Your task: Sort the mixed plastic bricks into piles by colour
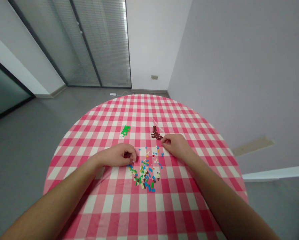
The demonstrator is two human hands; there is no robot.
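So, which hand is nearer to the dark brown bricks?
Right. The right hand is just to the right of the dark brown bricks. The left hand is farther away, to their left and closer to the person.

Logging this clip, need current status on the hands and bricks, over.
Left hand curled at edge of mixed small plastic bricks. Right hand beside brown bricks. Green bricks in separate heap. Any held piece too small to tell.

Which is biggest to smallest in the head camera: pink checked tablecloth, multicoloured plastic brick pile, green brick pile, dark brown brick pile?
1. pink checked tablecloth
2. multicoloured plastic brick pile
3. green brick pile and dark brown brick pile: those two look alike.
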